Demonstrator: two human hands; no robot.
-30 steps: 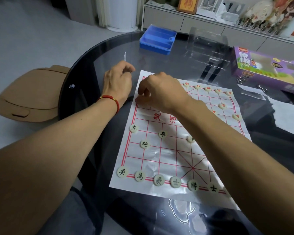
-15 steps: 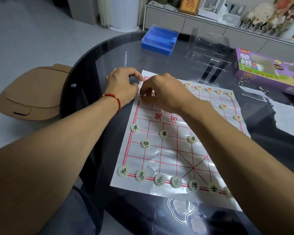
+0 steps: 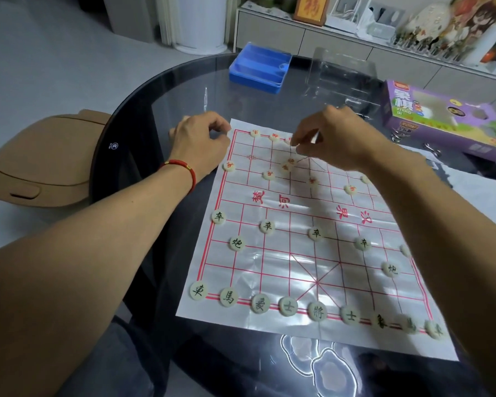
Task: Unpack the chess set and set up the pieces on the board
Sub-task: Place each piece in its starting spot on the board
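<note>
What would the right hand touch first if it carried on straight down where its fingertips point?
Probably the red-marked piece just below the right hand, on the board. Depth is hard to judge, so it might land on bare board beside it.

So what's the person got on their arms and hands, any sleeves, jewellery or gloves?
Both forearms are bare as far as the view shows, with no sleeves and no gloves. The left hand has a thin red cord bracelet at the wrist, with a small gold-coloured bead on it. The right hand and its wrist show no bracelet or watch, and no rings are visible on either hand.
</note>
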